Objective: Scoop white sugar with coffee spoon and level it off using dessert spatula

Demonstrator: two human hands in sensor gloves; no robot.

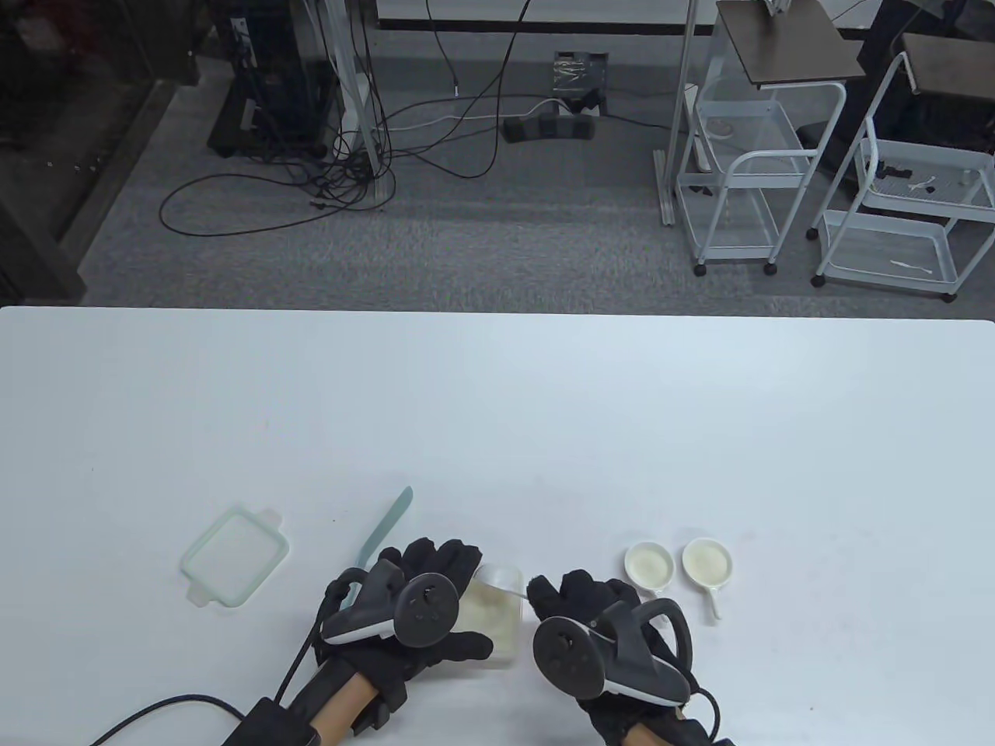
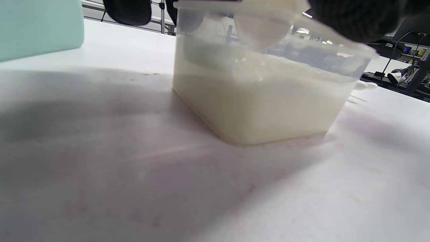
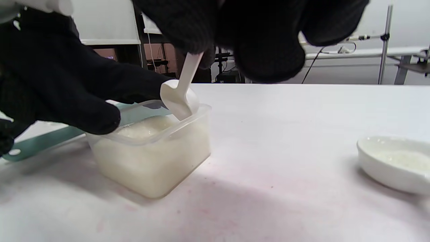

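A clear tub of white sugar (image 1: 491, 622) stands open near the table's front edge, between my hands. My left hand (image 1: 465, 602) holds it, fingers along its left rim and thumb (image 3: 100, 117) at the near edge. My right hand (image 1: 548, 594) pinches the handle of a white coffee spoon (image 3: 179, 95). The spoon's bowl hangs tilted just above the sugar at the tub's far rim, also seen from below (image 2: 262, 32). The pale green dessert spatula (image 1: 385, 528) lies flat on the table behind my left hand, and no hand is on it.
The tub's green-rimmed lid (image 1: 233, 556) lies to the left. Two small white handled dishes (image 1: 649, 565) (image 1: 707, 561) with a little sugar sit right of my right hand. A black cable (image 1: 179, 703) trails from my left wrist.
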